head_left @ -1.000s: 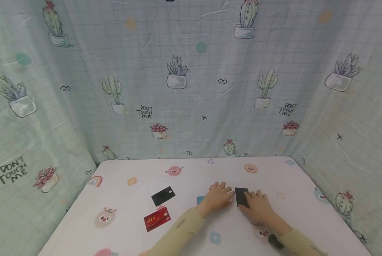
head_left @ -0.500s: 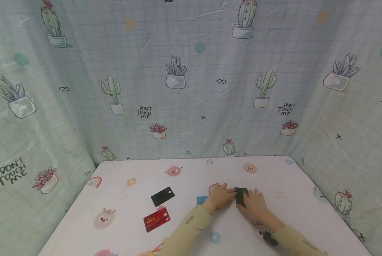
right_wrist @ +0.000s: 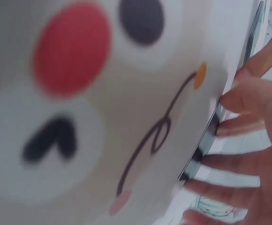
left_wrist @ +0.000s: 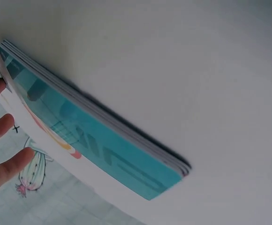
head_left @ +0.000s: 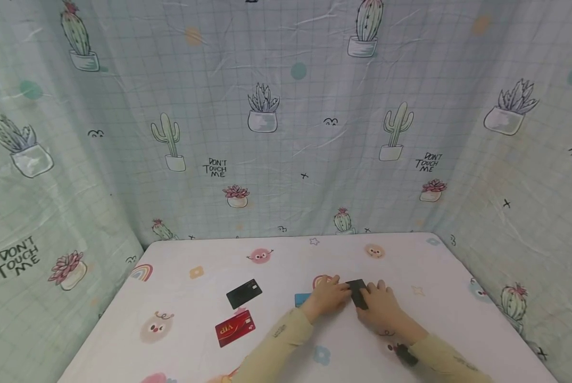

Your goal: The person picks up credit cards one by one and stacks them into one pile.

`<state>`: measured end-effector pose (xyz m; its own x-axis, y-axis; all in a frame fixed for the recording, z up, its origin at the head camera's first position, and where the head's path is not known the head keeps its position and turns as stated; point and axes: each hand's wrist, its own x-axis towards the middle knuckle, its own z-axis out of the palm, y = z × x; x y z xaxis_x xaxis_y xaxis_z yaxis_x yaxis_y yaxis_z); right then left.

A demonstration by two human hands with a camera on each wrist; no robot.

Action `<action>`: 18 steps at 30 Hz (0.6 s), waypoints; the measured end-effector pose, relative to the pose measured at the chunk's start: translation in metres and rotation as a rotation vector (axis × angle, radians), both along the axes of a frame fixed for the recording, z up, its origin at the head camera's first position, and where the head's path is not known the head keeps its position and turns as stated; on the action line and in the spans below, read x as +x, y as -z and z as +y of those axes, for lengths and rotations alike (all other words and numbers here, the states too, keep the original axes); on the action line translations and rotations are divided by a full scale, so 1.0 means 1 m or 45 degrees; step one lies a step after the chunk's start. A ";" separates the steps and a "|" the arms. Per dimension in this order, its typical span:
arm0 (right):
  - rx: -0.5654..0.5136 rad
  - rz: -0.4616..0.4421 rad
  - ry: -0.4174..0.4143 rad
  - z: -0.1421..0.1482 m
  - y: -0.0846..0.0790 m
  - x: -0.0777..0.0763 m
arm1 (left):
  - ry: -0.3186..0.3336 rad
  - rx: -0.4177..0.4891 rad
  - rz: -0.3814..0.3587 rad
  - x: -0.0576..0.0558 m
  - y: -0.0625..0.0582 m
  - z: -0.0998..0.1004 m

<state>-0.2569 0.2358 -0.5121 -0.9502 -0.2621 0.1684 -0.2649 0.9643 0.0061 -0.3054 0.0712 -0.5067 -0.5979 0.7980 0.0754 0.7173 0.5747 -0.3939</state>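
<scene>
A black card [head_left: 356,292] lies tilted on the table between my two hands in the head view. My right hand [head_left: 381,306] holds it at its right side, thumb near its lower end; in the right wrist view that thumb [right_wrist: 239,98] is at the card's near edge. The fingers of my left hand [head_left: 328,295] reach the card's upper left corner; whether they press on it cannot be seen. Under the left forearm a blue card [head_left: 302,299] partly shows. The left wrist view shows it as the top of a neat stack of cards [left_wrist: 94,126], beside loosely spread fingers [left_wrist: 16,166].
To the left lie a black card with a chip [head_left: 244,293] and a red VIP card [head_left: 235,328]. A small dark object [head_left: 404,355] is at the right sleeve. The white table [head_left: 195,303] has printed cartoons; a cactus-print curtain [head_left: 286,149] encloses its back and sides.
My left hand has moved right to the black card's corner. The black card has turned a little, its top end swinging left, while the right hand stays on it.
</scene>
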 end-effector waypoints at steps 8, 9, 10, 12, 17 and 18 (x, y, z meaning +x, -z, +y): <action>-0.002 -0.021 -0.215 0.016 -0.001 -0.006 | 0.104 0.041 0.089 0.001 -0.001 -0.006; 0.027 -0.010 -0.246 0.018 -0.001 -0.006 | 0.110 0.040 0.094 0.001 -0.001 -0.006; 0.056 0.004 -0.277 0.021 -0.001 -0.006 | 0.113 0.040 0.097 0.000 0.000 -0.006; 0.114 0.020 -0.330 0.025 -0.001 -0.007 | 0.120 0.040 0.123 -0.001 0.001 -0.005; 0.177 0.015 -0.457 0.034 -0.002 -0.007 | 0.109 0.059 0.191 -0.001 0.004 -0.004; 0.177 0.005 -0.474 0.035 -0.003 -0.008 | 0.101 0.058 0.201 -0.001 0.004 -0.003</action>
